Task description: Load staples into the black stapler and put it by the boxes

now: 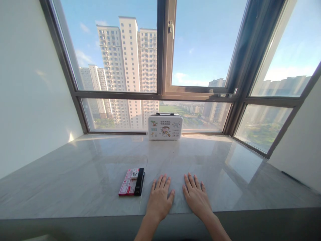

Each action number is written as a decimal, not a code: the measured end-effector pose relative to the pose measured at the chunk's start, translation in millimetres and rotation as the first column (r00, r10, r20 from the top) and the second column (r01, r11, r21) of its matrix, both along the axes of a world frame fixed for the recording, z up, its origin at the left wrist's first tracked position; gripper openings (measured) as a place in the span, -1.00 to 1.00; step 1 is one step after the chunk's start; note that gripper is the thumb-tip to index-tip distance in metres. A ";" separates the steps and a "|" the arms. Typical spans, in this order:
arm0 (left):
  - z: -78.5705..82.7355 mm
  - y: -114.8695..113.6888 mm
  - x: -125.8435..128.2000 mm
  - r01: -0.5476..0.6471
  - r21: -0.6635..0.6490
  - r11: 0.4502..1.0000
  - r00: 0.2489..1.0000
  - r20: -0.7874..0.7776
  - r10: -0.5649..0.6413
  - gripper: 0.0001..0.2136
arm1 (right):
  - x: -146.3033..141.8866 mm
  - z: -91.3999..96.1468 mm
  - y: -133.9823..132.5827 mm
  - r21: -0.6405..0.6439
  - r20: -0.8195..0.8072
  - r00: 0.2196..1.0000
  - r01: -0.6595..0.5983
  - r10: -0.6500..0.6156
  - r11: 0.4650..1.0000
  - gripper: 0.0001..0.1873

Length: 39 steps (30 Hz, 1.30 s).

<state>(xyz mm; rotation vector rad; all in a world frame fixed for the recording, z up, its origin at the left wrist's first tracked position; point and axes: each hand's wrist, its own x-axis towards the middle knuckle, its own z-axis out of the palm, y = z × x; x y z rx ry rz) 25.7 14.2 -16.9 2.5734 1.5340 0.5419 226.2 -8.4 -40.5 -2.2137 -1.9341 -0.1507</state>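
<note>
Marble counter (75, 174) carries both hands palm-down: left hand (159, 197) and right hand (197, 197), each grip spread wide, holding nothing. Just left of the left hand lies a black stapler (139, 181), touching red-and-white boxes (129, 182). Lifting it cleanly would suit the left hand, pinching its narrow sides clear of the boxes.

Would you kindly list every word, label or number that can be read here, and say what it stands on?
"TRAVEL": on the front of the white carry case by the window.
Two rows of green Chinese characters on the same case: too small to read.
Print on the red and white boxes beside the black stapler: too small to read.
No other text shows.
</note>
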 end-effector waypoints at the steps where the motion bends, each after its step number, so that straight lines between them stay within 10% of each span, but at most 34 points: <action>1: 0.4 -0.1 -0.1 0.003 0.001 1.000 1.000 0.005 -0.003 -0.43 | -0.3 0.1 -0.8 0.001 0.001 1.000 -0.001 0.001 1.000 -0.36; 23: -5.5 -0.5 -8.2 0.064 -0.001 0.998 0.998 0.028 -0.063 -0.43 | -39.3 30.6 -46.3 -0.049 -0.186 0.982 0.002 -0.012 0.999 -0.41; 33: -6.2 -46.2 -54.0 0.207 -0.102 0.973 0.977 0.080 -0.200 -0.44 | -191.2 80.4 49.9 0.181 -0.388 0.847 -0.316 0.363 0.931 -0.37; 39: 12.2 -61.8 -69.4 0.208 -0.181 0.961 0.955 0.250 -0.159 -0.68 | -177.7 76.2 78.4 0.111 -0.361 0.845 -0.380 0.394 0.918 -0.50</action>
